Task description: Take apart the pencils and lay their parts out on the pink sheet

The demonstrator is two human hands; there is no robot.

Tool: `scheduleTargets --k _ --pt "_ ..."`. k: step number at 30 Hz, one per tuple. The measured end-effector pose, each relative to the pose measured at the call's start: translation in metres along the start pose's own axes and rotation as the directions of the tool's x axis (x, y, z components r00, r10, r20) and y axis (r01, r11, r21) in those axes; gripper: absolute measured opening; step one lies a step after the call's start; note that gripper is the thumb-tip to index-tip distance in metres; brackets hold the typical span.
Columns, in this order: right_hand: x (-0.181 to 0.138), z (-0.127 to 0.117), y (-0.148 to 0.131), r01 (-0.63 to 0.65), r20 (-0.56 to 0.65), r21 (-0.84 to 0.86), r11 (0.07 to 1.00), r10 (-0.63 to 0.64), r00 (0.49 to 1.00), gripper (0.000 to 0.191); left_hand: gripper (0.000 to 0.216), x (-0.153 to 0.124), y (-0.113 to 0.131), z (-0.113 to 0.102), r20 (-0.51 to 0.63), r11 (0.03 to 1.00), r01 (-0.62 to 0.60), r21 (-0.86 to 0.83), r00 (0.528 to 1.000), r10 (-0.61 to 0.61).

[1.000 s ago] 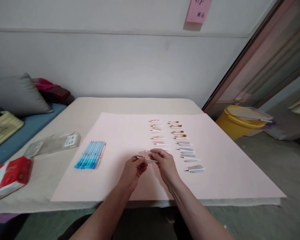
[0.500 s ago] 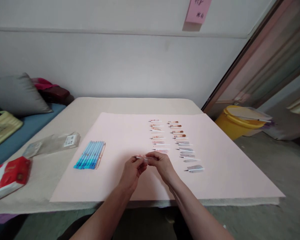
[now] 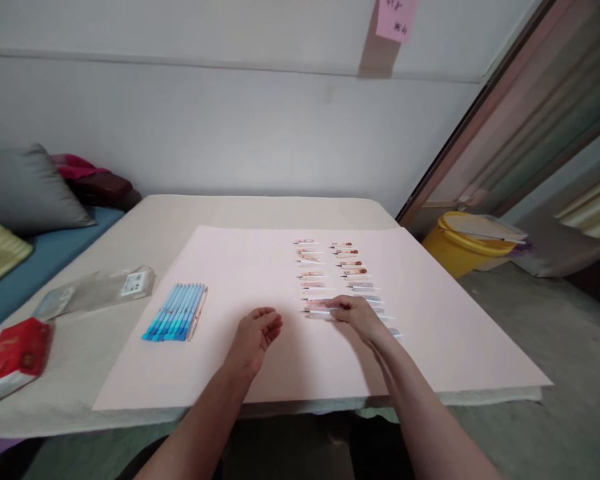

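My right hand (image 3: 356,317) is closed in a pinch on a thin white pen refill (image 3: 314,311) with a dark tip, held low over the pink sheet at the near end of the left column of pen parts (image 3: 312,286). A pale slim piece (image 3: 319,317) lies just below it, partly under the fingers. My left hand (image 3: 257,333) hovers left of there, fingers curled in and thumb against them, with nothing visible in it. A second column of pen parts (image 3: 351,264), some brown and some grey, runs to the right; my right hand hides its near end.
Several blue pens (image 3: 176,312) lie side by side on the left of the pink sheet (image 3: 230,267), with a pinkish pen (image 3: 198,315) beside them. Left of the sheet are a clear plastic wrapper (image 3: 100,288) and a red tissue pack (image 3: 13,360). A yellow bucket (image 3: 450,250) stands right.
My hands, together on one pen half a second ago, have come apart. The right moved right with the refill to the column's near end; the left stayed near the same place. The view shifted slightly.
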State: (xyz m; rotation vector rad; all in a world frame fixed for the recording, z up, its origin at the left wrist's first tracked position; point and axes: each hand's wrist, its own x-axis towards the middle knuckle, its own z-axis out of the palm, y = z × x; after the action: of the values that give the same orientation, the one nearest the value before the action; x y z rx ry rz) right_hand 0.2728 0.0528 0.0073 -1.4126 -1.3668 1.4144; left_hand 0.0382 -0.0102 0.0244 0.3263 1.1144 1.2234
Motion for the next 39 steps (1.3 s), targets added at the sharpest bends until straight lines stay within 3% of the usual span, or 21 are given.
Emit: scheduleTargets --k 11,26,29,32,35,39 --pt "0.013 -0.006 0.033 -0.075 0.021 -0.048 0.996 0.076 0.997 0.024 0.014 -0.003 0.01 -0.003 0.013 1.0 0.007 -0.011 1.0 -0.006" --pt "0.009 -0.003 0.032 0.108 -0.032 -0.465 0.879 -0.139 0.99 0.023 0.014 -0.003 0.008 -0.003 0.033 1.0 0.016 -0.011 0.999 -0.015" --pt "-0.001 -0.005 0.019 0.14 -0.012 -0.612 0.778 -0.185 0.983 0.023 0.013 -0.002 0.009 -0.004 0.037 1.0 0.013 -0.014 0.999 -0.012" --pt "-0.014 -0.005 0.004 0.131 0.032 -0.836 0.533 -0.191 0.981 0.018 0.013 -0.001 0.009 -0.005 0.044 1.0 0.019 -0.013 0.999 -0.019" --pt "-0.025 0.0 -0.007 0.101 0.058 -0.943 0.318 -0.141 0.988 0.016 0.014 0.0 0.008 -0.006 0.05 1.0 0.025 -0.005 0.998 -0.025" --pt "-0.03 0.012 -0.014 0.119 0.089 -0.964 0.237 -0.133 0.987 0.017 0.014 -0.002 0.007 -0.005 0.053 0.999 0.027 0.028 0.998 -0.028"
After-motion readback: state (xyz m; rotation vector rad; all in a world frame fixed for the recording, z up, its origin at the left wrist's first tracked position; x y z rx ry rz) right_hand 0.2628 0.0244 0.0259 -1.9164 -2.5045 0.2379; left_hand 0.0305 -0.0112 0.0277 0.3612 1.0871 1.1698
